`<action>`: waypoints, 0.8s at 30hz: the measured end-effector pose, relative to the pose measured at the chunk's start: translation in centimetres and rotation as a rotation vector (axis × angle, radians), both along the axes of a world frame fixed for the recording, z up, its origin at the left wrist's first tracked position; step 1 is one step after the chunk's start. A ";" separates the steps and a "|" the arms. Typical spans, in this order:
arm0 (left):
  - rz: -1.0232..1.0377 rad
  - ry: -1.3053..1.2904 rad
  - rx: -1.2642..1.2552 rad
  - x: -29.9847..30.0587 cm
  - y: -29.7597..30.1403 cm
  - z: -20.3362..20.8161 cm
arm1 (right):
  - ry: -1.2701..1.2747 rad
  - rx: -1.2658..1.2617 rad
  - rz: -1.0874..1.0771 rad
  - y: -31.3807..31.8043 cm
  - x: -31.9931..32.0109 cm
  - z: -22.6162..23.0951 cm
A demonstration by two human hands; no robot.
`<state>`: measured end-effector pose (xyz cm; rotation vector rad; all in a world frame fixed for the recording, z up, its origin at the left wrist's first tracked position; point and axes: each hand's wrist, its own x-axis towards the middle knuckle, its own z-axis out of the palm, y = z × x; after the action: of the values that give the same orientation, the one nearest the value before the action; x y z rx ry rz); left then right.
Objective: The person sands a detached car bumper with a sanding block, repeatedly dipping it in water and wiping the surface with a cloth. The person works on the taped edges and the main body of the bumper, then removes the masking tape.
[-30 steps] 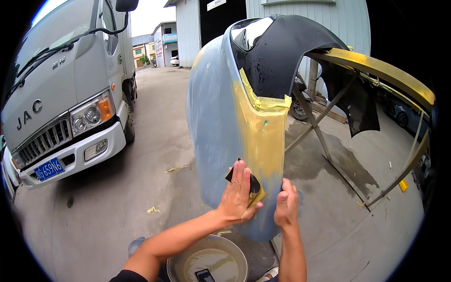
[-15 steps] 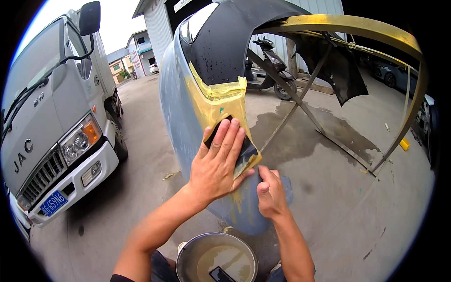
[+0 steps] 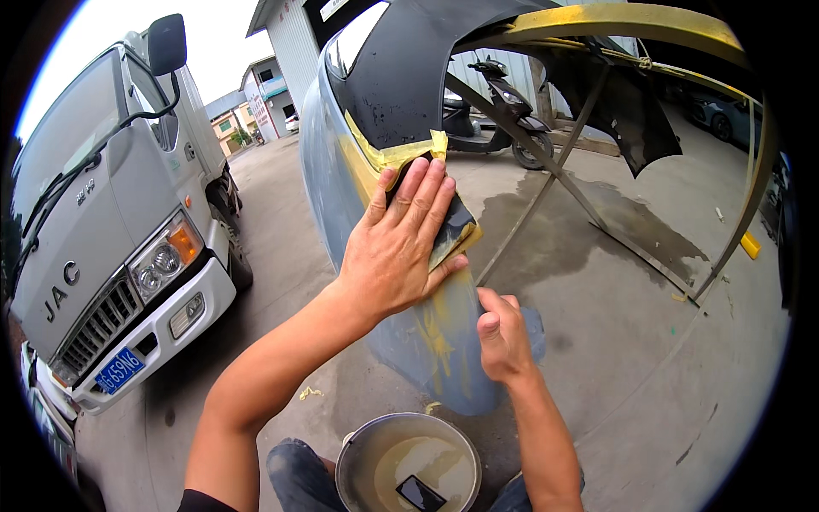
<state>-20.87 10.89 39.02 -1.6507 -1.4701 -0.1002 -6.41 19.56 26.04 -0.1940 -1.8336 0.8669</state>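
I am viewing through one head-worn fisheye, looking down and forward at close range onto the car bumper [image 3: 409, 282] at frame centre; forearms are entering from the lower edge.

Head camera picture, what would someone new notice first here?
First, the left hand pressed flat on a dark sanding sheet against the grey car bumper at centre, which carries yellow patches and yellow masking tape. The right hand rests lower on the bumper's edge. A white truck fills the left side, and a bucket of murky water sits at the bottom.
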 end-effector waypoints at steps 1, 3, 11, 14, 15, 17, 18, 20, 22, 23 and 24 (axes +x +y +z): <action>-0.005 -0.009 -0.012 0.2 -0.1 -0.9 | -0.027 0.000 0.015 0.4 0.1 -0.2; -0.081 0.045 -0.186 0.5 -2.7 -5.6 | -0.023 -0.003 0.043 0.3 -0.2 0.0; -0.008 -0.049 0.082 -0.2 0.7 0.8 | 0.010 -0.019 -0.017 -0.4 0.1 0.2; -0.054 -0.065 -0.069 0.1 -1.2 -4.2 | -0.125 0.004 0.006 0.7 0.5 -0.6; -0.057 -0.056 -0.105 -0.1 -2.4 -6.6 | -0.093 0.004 0.009 0.5 0.3 -0.4; -0.076 -0.047 -0.172 0.3 -4.9 -11.2 | -0.035 0.005 0.013 0.0 -0.1 0.0; -0.101 -0.053 -0.199 0.8 -6.1 -13.3 | -0.054 0.006 0.014 -0.1 0.0 0.2; -0.175 -0.193 -0.311 1.5 -8.4 -16.9 | -0.106 0.004 0.019 -0.1 0.4 0.2; -0.200 -0.307 -0.323 2.1 -10.7 -18.4 | 0.002 0.000 -0.056 -0.5 0.4 -0.1; -0.211 -0.368 -0.328 2.4 -11.9 -19.1 | 0.054 0.000 -0.091 -0.9 0.3 -0.2; -0.217 -0.438 -0.308 2.3 -12.9 -20.0 | 0.127 0.031 -0.207 -1.6 0.3 0.0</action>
<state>-18.57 -2.03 19.03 -2.1358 -1.6847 -0.3937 -6.10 17.98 26.04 -0.2967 -1.6741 0.6909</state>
